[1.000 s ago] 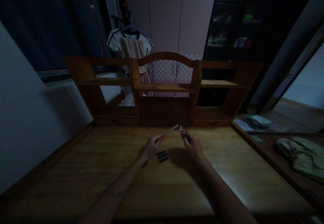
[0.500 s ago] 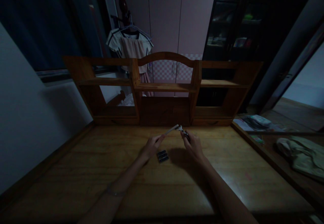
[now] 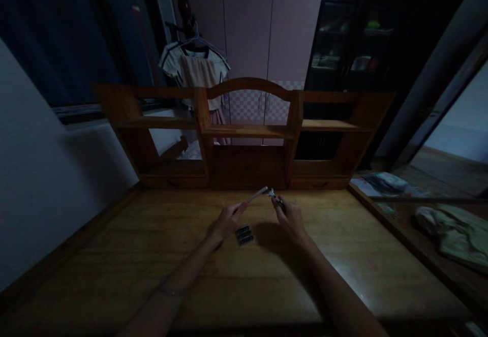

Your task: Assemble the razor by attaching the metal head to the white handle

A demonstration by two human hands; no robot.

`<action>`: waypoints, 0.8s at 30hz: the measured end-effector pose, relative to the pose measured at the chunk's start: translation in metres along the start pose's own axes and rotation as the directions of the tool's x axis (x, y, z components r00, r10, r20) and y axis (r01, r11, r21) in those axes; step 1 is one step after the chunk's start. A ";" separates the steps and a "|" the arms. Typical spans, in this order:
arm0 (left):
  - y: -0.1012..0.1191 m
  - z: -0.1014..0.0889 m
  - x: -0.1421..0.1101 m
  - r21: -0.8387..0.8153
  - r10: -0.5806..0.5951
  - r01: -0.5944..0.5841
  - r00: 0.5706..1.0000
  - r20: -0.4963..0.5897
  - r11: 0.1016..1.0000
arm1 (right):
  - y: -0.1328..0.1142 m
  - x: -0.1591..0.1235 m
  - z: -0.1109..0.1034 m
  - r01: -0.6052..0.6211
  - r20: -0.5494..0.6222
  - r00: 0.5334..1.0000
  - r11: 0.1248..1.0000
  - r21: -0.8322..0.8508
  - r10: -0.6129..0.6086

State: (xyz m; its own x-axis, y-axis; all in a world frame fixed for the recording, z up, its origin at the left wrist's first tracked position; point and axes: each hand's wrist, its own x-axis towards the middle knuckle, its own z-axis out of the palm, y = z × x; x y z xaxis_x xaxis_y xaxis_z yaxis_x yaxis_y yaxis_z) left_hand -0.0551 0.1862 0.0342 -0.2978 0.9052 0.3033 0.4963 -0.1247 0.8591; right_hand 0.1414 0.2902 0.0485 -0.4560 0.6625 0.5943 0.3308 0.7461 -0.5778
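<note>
My left hand (image 3: 230,217) is closed round a slim pale stick (image 3: 258,193), which slants up and to the right. Its far end is close to the head of a razor (image 3: 280,203); whether the two touch, I cannot make out. The razor has a dark handle and a silvery head, and my right hand (image 3: 290,217) grips it by the handle. Below my hands, a small flat pack (image 3: 244,235) with several dark strips lies on the wooden desk (image 3: 244,286). The dim light hides the finer details.
A wooden shelf unit (image 3: 247,131) stands along the back of the desk. On the right, a pale green cloth (image 3: 457,235) lies on a lower surface beyond the desk's raised edge. A white wall (image 3: 68,169) bounds the left side.
The tip of the pale stick has shifted very slightly to the left. Both hands keep their grip, and the dark pack stays in place.
</note>
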 end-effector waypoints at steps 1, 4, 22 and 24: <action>0.000 0.000 0.000 -0.002 0.001 -0.001 1.000 -0.001 1.000 | 0.000 0.000 0.000 -0.003 0.000 1.000 1.000 -0.002 0.003; -0.001 0.000 0.000 -0.016 -0.001 0.001 1.000 0.001 1.000 | 0.001 0.000 0.001 -0.007 0.001 1.000 1.000 -0.006 0.007; 0.006 -0.001 -0.002 0.000 0.014 -0.014 1.000 0.001 1.000 | -0.007 0.001 -0.006 -0.016 0.009 1.000 1.000 0.022 0.016; 0.006 0.000 -0.002 -0.012 0.020 -0.019 0.999 0.027 1.000 | -0.008 0.001 -0.006 -0.014 0.005 1.000 1.000 0.009 0.014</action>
State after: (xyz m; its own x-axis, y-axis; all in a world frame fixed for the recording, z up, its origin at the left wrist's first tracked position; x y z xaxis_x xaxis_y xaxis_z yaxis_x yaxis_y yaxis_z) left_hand -0.0513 0.1837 0.0383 -0.2663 0.9130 0.3090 0.4923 -0.1468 0.8579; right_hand 0.1431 0.2856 0.0569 -0.4558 0.6723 0.5833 0.3296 0.7363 -0.5910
